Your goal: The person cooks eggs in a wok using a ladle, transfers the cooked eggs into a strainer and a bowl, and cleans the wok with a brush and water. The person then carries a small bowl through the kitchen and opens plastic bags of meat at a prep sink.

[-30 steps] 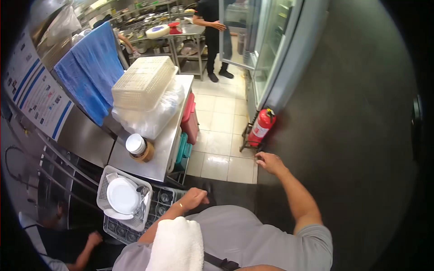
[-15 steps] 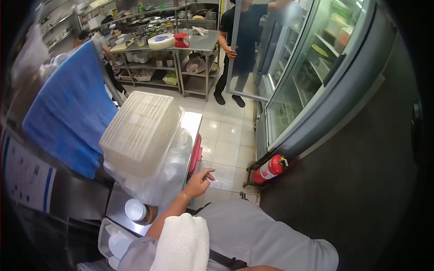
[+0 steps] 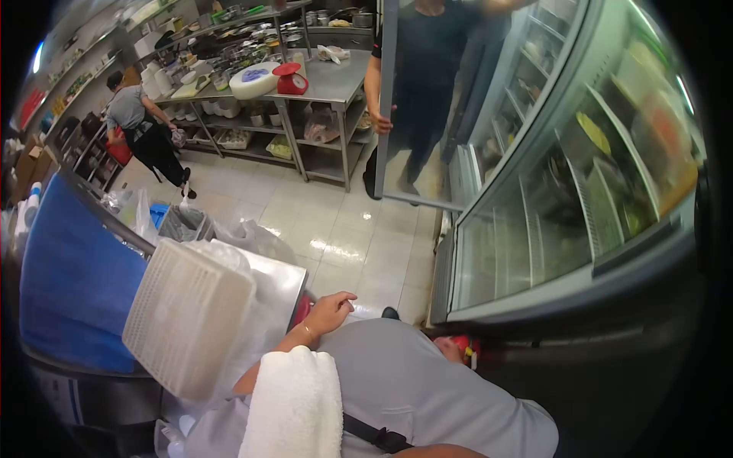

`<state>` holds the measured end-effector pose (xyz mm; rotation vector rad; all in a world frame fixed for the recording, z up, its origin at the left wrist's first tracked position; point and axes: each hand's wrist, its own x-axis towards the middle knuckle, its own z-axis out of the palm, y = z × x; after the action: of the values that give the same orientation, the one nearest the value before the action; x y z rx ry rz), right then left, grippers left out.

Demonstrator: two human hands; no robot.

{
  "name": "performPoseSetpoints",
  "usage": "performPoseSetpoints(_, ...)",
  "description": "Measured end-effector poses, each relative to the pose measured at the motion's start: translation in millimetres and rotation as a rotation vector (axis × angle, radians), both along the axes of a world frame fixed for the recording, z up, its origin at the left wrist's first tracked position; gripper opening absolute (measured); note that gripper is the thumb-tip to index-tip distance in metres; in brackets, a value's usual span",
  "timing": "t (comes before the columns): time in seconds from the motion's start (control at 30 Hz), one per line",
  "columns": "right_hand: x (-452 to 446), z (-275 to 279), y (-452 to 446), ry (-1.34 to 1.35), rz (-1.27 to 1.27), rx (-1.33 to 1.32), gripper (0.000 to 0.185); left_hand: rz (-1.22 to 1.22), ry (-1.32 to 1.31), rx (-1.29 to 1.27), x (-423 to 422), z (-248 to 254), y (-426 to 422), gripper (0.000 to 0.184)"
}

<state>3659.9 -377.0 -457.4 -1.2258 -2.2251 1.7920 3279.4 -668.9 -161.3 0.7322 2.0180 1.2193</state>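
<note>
My left hand (image 3: 330, 311) is held out in front of my body, fingers loosely bent and nothing in them. It is nearest the metal table (image 3: 276, 281), where a white plastic basket (image 3: 187, 317) lies upside down over clear plastic. A white towel (image 3: 296, 404) hangs over my left shoulder. Past the right side of my grey shirt, a small part of my right hand (image 3: 449, 349) shows beside the red fire extinguisher (image 3: 466, 345). Its fingers are mostly hidden, so whether it holds anything is unclear.
At right stands a glass-door fridge (image 3: 534, 252). A person in dark clothes (image 3: 427, 84) holds its open door (image 3: 388, 114) across the way. Another person (image 3: 141, 122) bends at far left. A steel worktable (image 3: 336, 72) bears a red scale (image 3: 290, 80). A blue cloth (image 3: 76, 282) hangs left.
I have moved forward along the tiled floor; the fridge and its open door are closer. The basket has shifted left and down in view. My right hand now shows at my side.
</note>
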Motion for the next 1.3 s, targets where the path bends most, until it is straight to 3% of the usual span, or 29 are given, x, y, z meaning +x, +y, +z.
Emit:
performPoseSetpoints(0.07,-101.4,28.3,70.2,-0.126,-0.044,-0.165,0.029,-0.073,0.140,-0.004,-31.7,8.8,38.1,0.032)
performPoseSetpoints(0.13,-188.8,24.8,142.6,-0.174,0.251,0.188,0.028,-0.036,0.174,0.033,-58.1,25.6,68.7,0.033)
performPoseSetpoints(0.23,-316.0,105.1,202.9,-0.084,0.426,0.366,0.029,0.041,0.222,0.034,-97.6,36.3,97.1,0.032)
performPoseSetpoints(0.33,-421.7,180.2,219.2,0.033,0.426,0.374,0.029,0.077,0.238,-0.007,-140.5,14.2,110.6,0.033)
performPoseSetpoints(0.47,-526.7,244.5,191.0,0.132,0.441,0.251,0.028,0.270,0.277,-0.088,-217.7,-58.7,123.6,0.035)
performPoseSetpoints(0.53,-570.4,266.3,161.8,0.456,0.710,0.724,0.027,0.307,0.281,-0.099,-259.8,-89.1,127.2,0.035)
performPoseSetpoints(0.57,-594.2,282.4,147.1,0.447,0.700,0.718,0.027,0.340,0.171,-0.126,-282.1,-98.6,128.0,0.034)
performPoseSetpoints(0.63,-643.1,308.1,125.3,0.505,0.946,1.035,0.027,0.353,0.064,-0.161,-331.9,-131.3,126.6,0.033)
performPoseSetpoints(0.77,-729.9,303.9,128.8,0.302,1.032,1.328,0.024,0.263,0.021,-0.237,-420.5,-214.2,109.0,0.034)
performPoseSetpoints(0.83,-748.8,269.0,143.5,-0.209,1.086,1.708,0.028,0.222,-0.014,-0.269,-455.0,-217.3,101.1,0.035)
performPoseSetpoints(0.87,-755.6,265.7,139.8,-0.223,1.078,1.705,0.028,0.289,-0.152,-0.278,-467.5,-209.2,96.7,0.034)
performPoseSetpoints(0.93,-767.8,261.7,130.8,-0.643,1.178,1.483,0.031,0.350,-0.299,-0.291,-487.2,-218.9,84.0,0.033)
performPoseSetpoints(1.03,-788.3,256.4,128.4,-0.710,1.071,1.330,0.028,0.345,-0.258,-0.369,-518.6,-272.3,46.2,0.037)
performPoseSetpoints(1.1,-797.8,255.7,135.5,-0.709,1.067,1.309,0.028,0.044,-0.217,-0.673,-529.6,-293.0,10.5,0.043)
performPoseSetpoints(1.13,-799.6,254.8,137.8,-0.698,1.057,1.302,0.028,0.032,-0.224,-0.683,-527.5,-294.4,-4.3,0.043)
performPoseSetpoints(1.2,-797.5,255.2,138.6,-0.681,1.071,1.294,0.028,-0.118,0.118,-0.897,-522.2,-289.5,-25.1,0.047)
performPoseSetpoints(1.3,-784.9,252.3,135.1,-0.642,1.061,1.313,0.027,-0.042,0.046,-0.975,-523.1,-270.4,-44.0,0.042)
